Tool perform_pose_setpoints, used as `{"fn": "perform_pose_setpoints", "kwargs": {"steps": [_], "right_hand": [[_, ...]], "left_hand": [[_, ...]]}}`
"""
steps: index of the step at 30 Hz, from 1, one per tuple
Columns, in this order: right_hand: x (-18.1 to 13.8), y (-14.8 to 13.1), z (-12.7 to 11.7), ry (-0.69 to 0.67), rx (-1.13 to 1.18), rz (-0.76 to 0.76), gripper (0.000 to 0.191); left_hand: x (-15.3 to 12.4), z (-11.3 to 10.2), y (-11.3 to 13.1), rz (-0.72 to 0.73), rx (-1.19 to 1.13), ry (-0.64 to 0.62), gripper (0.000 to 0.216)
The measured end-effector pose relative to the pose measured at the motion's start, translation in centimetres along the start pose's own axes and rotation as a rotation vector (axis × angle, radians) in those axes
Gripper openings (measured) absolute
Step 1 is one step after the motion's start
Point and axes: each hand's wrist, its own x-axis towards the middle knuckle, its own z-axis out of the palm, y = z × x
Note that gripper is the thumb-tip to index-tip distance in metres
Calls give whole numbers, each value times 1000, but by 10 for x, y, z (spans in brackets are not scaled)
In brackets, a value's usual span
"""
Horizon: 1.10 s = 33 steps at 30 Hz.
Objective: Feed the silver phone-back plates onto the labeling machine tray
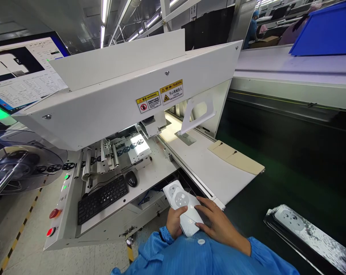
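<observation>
our left hand (175,222) grips two overlapping white panels (190,222) above our blue smock (195,258), our right hand (218,225) spread against them, and we could drop or scratch one if that left-hand pinch slackens.

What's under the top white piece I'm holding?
A second white piece shows beyond its far edge, with part of a round gray patch. The top piece and your left hand cover much of the rest; anything beneath that is hidden.

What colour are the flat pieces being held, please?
White flat pieces with grey circles, in the head view.
</observation>
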Motion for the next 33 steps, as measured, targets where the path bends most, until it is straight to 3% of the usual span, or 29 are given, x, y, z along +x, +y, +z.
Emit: {"fn": "perform_pose_setpoints", "kwargs": {"steps": [7,12,16,21,25,33], "right_hand": [[1,-2,1,12,-8,-12,42],[3,2,-9,82,-71,-16,40],[19,34,-33,186,-239,102,41],[55,92,-52,124,-484,347,41],[67,110,-45,95,-518,397,39],[52,83,-9,-26,-500,355,53]], "left_hand": [[0,-1,1,2,-6,-17,66],[-2,1,3,11,-29,-35,53],[-3,1,5,-32,-20,-124,52],[-4,0,5,-31,-15,-139,48],[-4,-1,5,-32,-16,-126,50],[1,-3,5,-55,-11,-93,50]]}}
